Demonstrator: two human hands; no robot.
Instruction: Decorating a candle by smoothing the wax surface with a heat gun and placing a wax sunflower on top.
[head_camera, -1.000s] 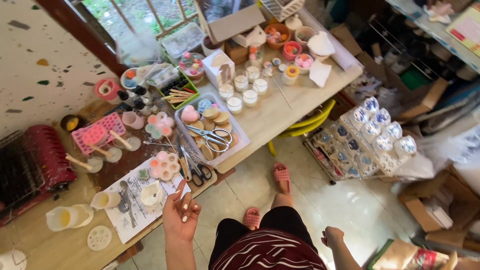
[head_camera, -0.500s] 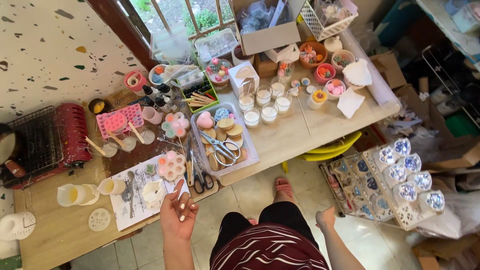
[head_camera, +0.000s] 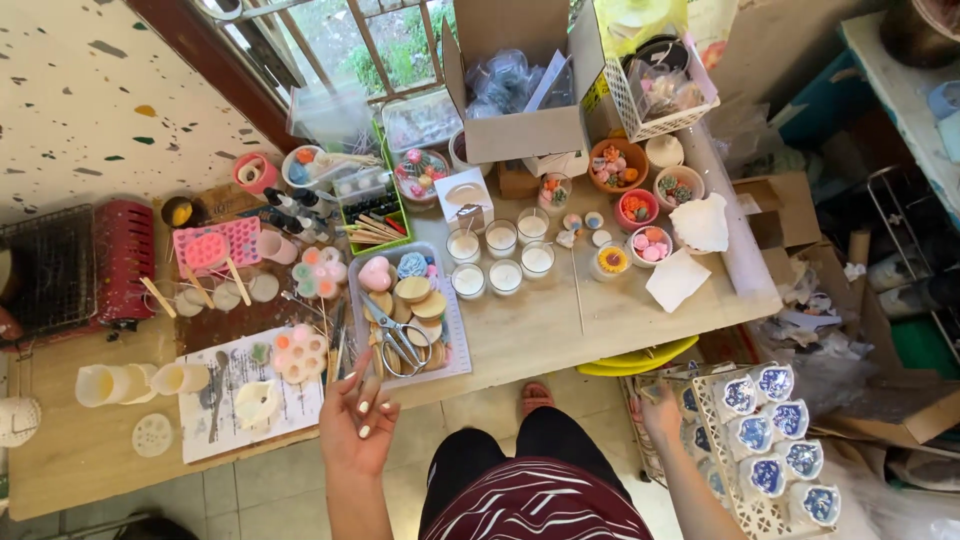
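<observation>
Cluttered with craft supplies, a long wooden bench (head_camera: 560, 320) runs below a barred window (head_camera: 350, 40), and a tiled floor (head_camera: 300, 490) shows beneath it. As landmark take the clear tray (head_camera: 452, 330) near the bench's front edge: it holds round wooden discs, a pink heart shape and a pair of scissors (head_camera: 400, 340).

The left hand (head_camera: 357, 425) hovers at the bench's front edge, just in front of the tray's near left corner. Its fingers (head_camera: 362, 398) are loosely spread and curled, and its grip is apart with nothing in it. A second pair of dark-handled scissors lies partly hidden behind those fingers, too covered to point at surely.

Left of the tray sits a round flower mould (head_camera: 300, 352) with pastel fills, on a printed paper sheet (head_camera: 235, 420). Behind the tray stand glass candles (head_camera: 500, 260) filled with white wax. Farther left of the tray lie a pink mould (head_camera: 215, 245) and a red grill (head_camera: 120, 260).

The right hand (head_camera: 660, 405) is off the bench, well right of the tray. It rests against a white rack (head_camera: 750, 500) of blue-patterned cups. Whether its grip is closed I cannot tell.
</observation>
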